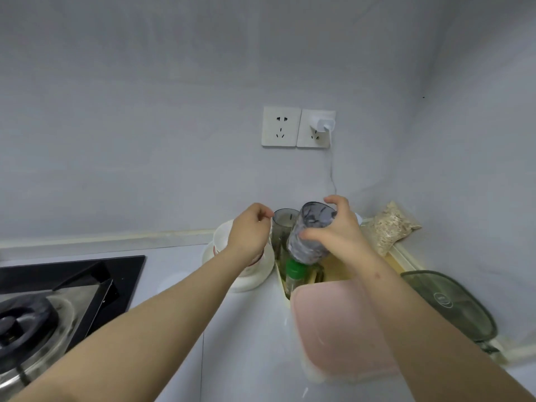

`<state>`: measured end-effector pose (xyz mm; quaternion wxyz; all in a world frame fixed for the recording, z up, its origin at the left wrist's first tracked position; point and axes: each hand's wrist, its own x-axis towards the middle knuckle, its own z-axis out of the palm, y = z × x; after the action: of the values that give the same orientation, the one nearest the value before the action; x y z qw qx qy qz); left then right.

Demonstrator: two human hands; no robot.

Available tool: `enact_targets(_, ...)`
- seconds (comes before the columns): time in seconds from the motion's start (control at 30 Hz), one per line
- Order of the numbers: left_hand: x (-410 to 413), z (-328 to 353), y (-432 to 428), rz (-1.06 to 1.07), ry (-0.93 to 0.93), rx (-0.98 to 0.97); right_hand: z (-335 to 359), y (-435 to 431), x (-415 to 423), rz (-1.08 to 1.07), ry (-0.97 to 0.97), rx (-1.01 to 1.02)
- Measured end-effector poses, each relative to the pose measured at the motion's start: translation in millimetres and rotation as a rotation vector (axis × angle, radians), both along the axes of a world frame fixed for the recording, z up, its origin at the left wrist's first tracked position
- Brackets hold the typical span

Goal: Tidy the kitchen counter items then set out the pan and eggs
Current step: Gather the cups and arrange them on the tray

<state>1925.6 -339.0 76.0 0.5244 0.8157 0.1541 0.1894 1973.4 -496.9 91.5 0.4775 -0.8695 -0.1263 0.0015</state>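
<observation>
My right hand grips a clear jar of dark bits, tilted and lifted over a cream tray in the counter corner. A green-capped bottle stands in the tray just below the jar. My left hand hovers with curled fingers beside a tall smoky glass container, above a stack of white bowls; whether it touches the container is unclear. No pan or eggs are in view.
A gas stove with a black burner fills the lower left. A pink lidded box lies in front of the tray, a green lidded container to its right, a bag of grains against the corner. Wall sockets with a plugged cable hang above.
</observation>
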Motion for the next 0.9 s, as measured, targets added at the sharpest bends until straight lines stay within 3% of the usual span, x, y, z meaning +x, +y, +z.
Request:
enact_targets(0.13,20,-7,-15,-0.138,0.110,0.239,8,-24,24,-0.085,-0.043,0.023)
enact_targets(0.43,50,-38,-30,-0.401,0.301,0.639,-28,-48,51,-0.243,0.016,-0.148)
enact_targets(0.9,54,-53,-26,-0.326,0.256,0.677,-86,-38,52,-0.109,0.140,-0.323)
